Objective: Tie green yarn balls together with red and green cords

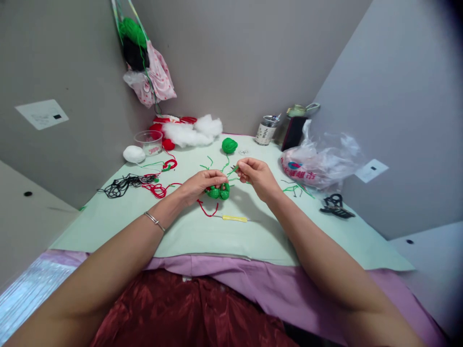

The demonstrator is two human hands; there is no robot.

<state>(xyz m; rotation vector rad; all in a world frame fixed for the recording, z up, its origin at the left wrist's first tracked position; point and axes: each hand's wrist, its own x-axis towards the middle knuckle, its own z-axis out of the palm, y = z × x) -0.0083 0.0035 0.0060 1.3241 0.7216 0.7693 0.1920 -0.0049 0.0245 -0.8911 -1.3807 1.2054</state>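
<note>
My left hand (205, 185) is closed on a small green crocheted piece (219, 192) with rounded lobes, held just above the table. To its right, my right hand (254, 174) is raised, its fingers pinched on green yarn (233, 170). Strands of the yarn run between the two hands. Behind them lies a green yarn ball (229, 145), with a strand leading toward my hands. A yellow-handled crochet hook (234, 219) lies on the table in front of the hands, beside a short red yarn piece (208, 213).
Black yarn (125, 185), red yarn (156, 191) and a clear tub (149, 143) lie left. White stuffing (193, 131) is at the back. A pen cup (266, 130), dark phone (293, 133), plastic bag (311, 166) and black claw clip (337, 207) stand or lie right.
</note>
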